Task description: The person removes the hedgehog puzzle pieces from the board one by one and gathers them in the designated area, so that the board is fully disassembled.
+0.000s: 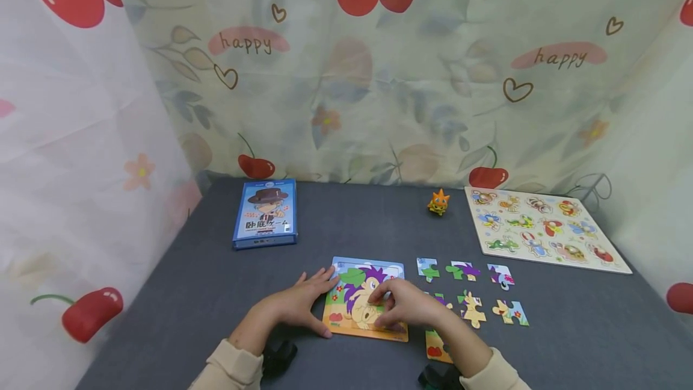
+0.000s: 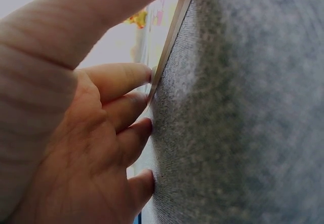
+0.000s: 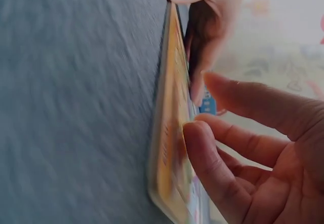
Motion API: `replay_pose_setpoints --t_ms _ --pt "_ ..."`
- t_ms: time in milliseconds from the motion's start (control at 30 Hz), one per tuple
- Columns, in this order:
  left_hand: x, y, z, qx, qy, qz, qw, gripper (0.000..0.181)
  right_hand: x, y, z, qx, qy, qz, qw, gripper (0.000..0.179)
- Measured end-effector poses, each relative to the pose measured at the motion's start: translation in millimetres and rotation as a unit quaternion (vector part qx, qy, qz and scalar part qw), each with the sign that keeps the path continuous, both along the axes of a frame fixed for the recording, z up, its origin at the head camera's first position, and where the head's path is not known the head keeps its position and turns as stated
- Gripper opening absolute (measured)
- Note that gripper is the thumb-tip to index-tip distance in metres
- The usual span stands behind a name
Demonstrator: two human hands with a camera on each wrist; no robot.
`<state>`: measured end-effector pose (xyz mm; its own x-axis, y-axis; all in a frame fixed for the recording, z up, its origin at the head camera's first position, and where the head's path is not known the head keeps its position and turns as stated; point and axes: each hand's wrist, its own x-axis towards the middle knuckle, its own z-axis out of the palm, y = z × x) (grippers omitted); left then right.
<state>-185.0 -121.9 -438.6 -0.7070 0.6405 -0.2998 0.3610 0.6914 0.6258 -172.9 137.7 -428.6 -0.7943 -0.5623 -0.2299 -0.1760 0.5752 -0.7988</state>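
A jigsaw puzzle board (image 1: 366,333) with a purple-spined animal picture and an orange lower border lies flat on the table. My left hand (image 1: 296,304) spreads along its left side, fingertips at the upper left and thumb by the lower left corner. In the left wrist view, the fingers (image 2: 126,75) reach the board's edge. My right hand (image 1: 403,303) is over the board's right half, fingers bent, thumb and forefinger apart. No piece shows between these fingers (image 3: 207,158) in the right wrist view. Loose puzzle pieces (image 1: 473,309) lie right of the board, some partly hidden by the right arm.
A blue card-game box (image 1: 265,214) lies behind on the left. Farther back stands a small orange figurine (image 1: 438,202), with a white insect-picture board (image 1: 547,229) to its right. A printed cloth (image 1: 346,101) hangs behind the dark table (image 1: 178,312).
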Motion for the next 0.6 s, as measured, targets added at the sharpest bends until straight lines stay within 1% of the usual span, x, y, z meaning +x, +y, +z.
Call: replay_pose_setpoints --t_ms 100,367,600 --pt "-0.9 -0.1 -0.4 0.001 0.003 -0.003 1.0 0.097 2.4 -3.7 -1.9 -0.011 -0.009 -0.006 0.9999 0.034" --pt "-2.0 -1.0 -3.0 -0.001 0.006 -0.007 1.0 0.097 5.0 -4.8 -5.0 -0.017 0.003 -0.013 0.9998 0.032" --pt "-2.4 -1.0 -4.9 0.003 0.007 -0.006 1.0 0.098 6.0 -5.6 -6.7 -0.018 0.01 -0.023 0.9995 0.025"
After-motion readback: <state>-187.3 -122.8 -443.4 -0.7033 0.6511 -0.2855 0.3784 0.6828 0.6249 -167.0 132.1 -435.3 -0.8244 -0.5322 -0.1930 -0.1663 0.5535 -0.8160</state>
